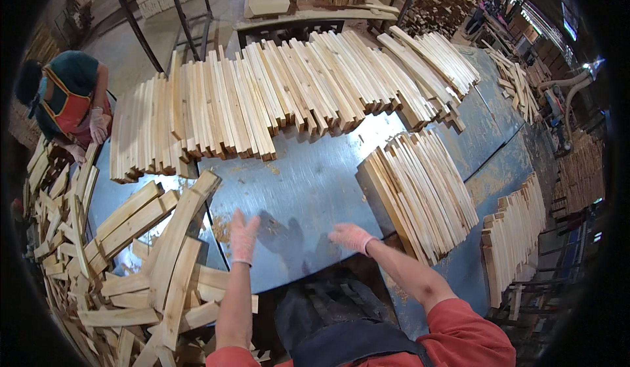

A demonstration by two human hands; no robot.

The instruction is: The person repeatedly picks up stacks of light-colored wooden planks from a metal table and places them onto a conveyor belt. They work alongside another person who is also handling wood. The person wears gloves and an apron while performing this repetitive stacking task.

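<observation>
Head view, plank row (423, 199), near right hand (352, 237)

The left hand (243, 239), in a thin pinkish glove, points toward the far side with its fingers spread. Its wrist (242, 262) lies nearly straight with the left forearm (233, 308), which rises steeply from the near side. The right hand (353, 237), gloved alike, points left, its fingers loosely extended, well apart from the left hand. The right forearm (408, 270) slants in from the near right.
</observation>
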